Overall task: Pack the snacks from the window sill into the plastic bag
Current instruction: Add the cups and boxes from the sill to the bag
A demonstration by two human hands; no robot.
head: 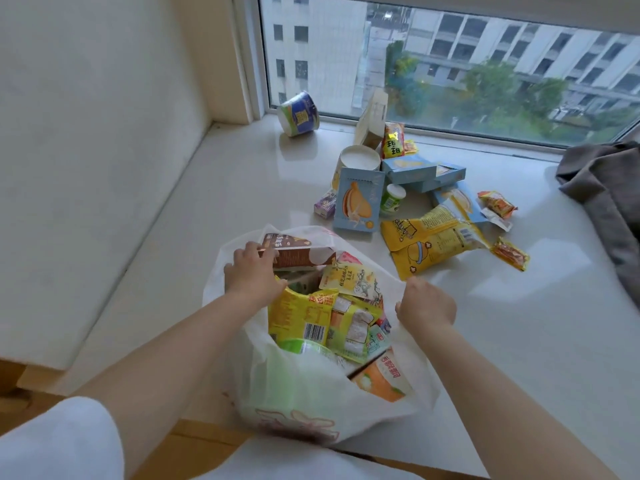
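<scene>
A white plastic bag [304,403] stands open on the window sill [519,341], filled with several snack packets. My left hand [251,271] is inside the bag's left side, gripping a brown box [294,254] at its near end. My right hand [427,304] holds the bag's right rim. Beyond the bag lie loose snacks: yellow packets [429,244], a blue box with a yellow picture [358,204], flat blue boxes [420,171], a white cup [358,159], a small green-and-white bottle [391,199], red-orange wrapped bars [497,204] and a purple carton [325,204].
A blue-and-green noodle cup [299,114] lies tipped in the far left corner by the window frame. A beige open box [372,121] leans on the glass. Grey cloth [606,192] covers the sill's right end. A white wall [86,168] borders the left.
</scene>
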